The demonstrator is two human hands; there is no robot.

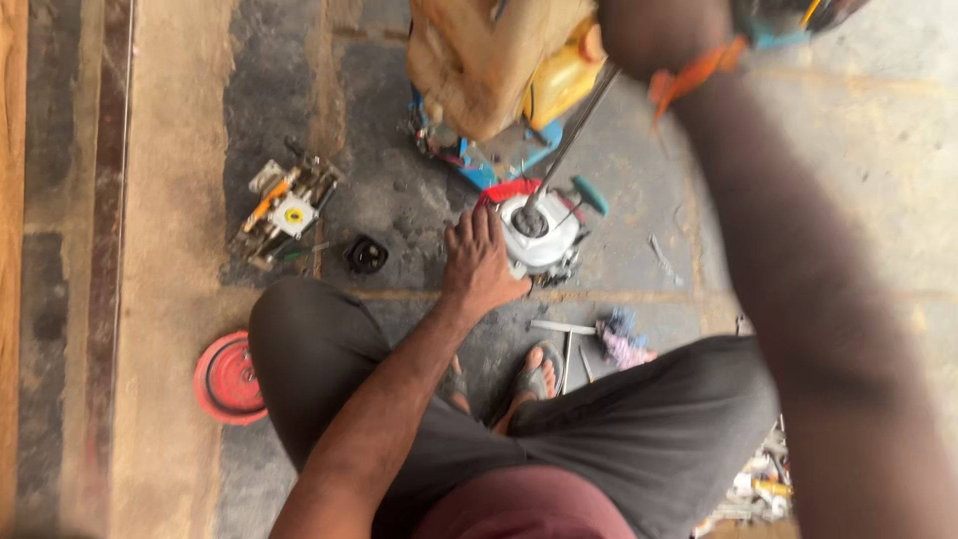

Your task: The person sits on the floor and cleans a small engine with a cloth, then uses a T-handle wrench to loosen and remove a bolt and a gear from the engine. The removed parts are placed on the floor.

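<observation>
The left hand (481, 262) is lying flat with fingers spread, gripping nothing, bracing the left side of the white housing (540, 232) on the floor. The right hand (661, 35), raised above the housing, is gripping a long rod (572, 136). The rod is slanting steeply down-left, its tip meeting the housing's top, just beside the left hand.

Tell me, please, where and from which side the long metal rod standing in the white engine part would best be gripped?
Probably high on the bare shaft of the long metal rod, from the right. It leans up and right out of the white engine part, and the left hand already blocks the left side. The right hand seems to grip its top, though blur hides the contact.
</observation>
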